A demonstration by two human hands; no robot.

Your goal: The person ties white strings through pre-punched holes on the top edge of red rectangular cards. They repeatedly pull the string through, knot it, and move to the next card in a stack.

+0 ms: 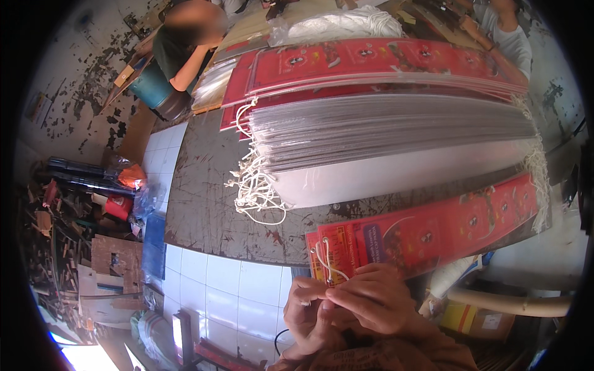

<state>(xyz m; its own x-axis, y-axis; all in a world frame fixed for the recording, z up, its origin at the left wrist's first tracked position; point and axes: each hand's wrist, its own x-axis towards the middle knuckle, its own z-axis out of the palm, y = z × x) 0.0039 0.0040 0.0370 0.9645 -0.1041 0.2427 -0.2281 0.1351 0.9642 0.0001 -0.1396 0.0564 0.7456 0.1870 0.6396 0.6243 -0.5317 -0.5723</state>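
My left hand and my right hand meet at the near table edge, fingertips pinched together. Between them runs a thin white cord, looped through an eyelet at the left end of long red printed sheets. Its tail disappears into my fingers, so any knot there is hidden. The red sheets lie slightly fanned, overhanging the table's near edge. Just beyond them lies a thick stack of long white-edged sheets, with several knotted white cords bunched at its left end and more at its right.
More red printed sheets lie behind the stack on the scratched dark table. A bundle of white cord is at the back. Two people sit across the table. Scrap wood piles up at left; a cardboard box stands at lower right.
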